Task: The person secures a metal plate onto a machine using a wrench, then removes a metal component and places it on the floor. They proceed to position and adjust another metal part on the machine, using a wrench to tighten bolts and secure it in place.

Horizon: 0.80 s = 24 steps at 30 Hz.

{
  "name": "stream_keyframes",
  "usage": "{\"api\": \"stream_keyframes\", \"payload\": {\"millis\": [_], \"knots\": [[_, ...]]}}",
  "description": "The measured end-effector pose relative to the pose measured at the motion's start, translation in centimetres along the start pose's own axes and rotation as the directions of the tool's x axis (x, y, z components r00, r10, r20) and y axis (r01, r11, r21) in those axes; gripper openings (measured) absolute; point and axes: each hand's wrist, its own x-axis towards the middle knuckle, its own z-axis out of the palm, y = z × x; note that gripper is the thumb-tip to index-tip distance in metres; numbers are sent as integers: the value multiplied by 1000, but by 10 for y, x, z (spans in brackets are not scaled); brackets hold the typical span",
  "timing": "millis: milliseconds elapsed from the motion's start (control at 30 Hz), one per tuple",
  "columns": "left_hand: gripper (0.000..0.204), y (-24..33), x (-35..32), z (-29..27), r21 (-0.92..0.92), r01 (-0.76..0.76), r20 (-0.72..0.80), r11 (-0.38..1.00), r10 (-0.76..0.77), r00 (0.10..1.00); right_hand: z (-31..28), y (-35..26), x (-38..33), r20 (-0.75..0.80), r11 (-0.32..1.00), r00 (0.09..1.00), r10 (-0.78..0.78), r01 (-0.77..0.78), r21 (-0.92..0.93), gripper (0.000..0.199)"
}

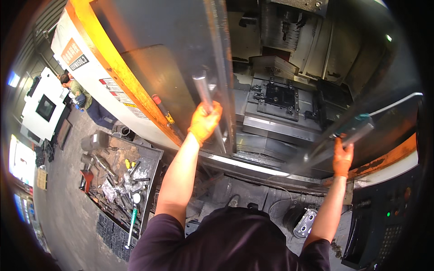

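Note:
My left hand (205,122), in an orange glove, is wrapped round the upright metal bar handle (202,86) of the machine's left sliding door (172,49). At the right, my right hand (342,158), gloved the same way, grips the bar handle (357,132) of the right door (384,119); motion smears this door and handle, and part of the fingers is hidden behind the bar. Between the doors the machine's inside shows. A dark plate (279,95) sits clamped on the machine bed (280,126), below a spindle with a tool (285,28).
A cart (156,158) with scattered tools stands at the left, a green-handled torque wrench (134,221) on it. A control panel (386,217) is at the lower right. A metal part with round holes (305,222) lies low near my right arm. Another person (88,101) bends over far left.

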Motion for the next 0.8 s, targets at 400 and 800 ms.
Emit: {"api": "stream_keyframes", "payload": {"millis": [400, 800], "knots": [[20, -16, -6, 130, 378, -49, 54, 924, 31, 998, 177, -33, -44, 40, 973, 989, 145, -136, -185, 29], [42, 18, -20, 167, 553, -6, 286, 833, -183, 941, 145, -60, -38, 280, 799, 953, 113, 80, -596, 55]]}}
